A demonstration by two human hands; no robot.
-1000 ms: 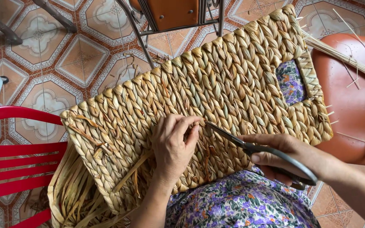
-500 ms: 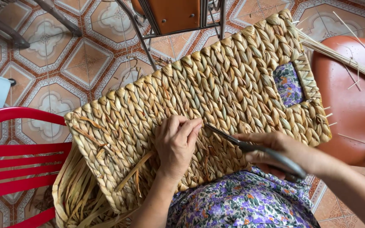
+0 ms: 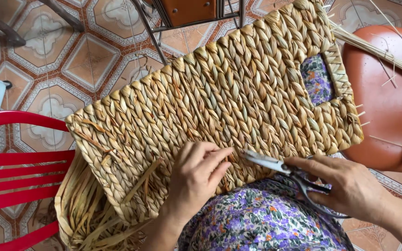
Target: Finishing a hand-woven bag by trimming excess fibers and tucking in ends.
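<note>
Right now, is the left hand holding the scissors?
No. The scissors are in the right hand; the left hand rests flat on the woven basket.

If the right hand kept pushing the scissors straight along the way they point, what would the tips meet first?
The right hand aims the scissors leftward along the woven basket panel. The tips would most likely meet the left hand fingertips pressed on the weave, though depth is unclear.
</note>
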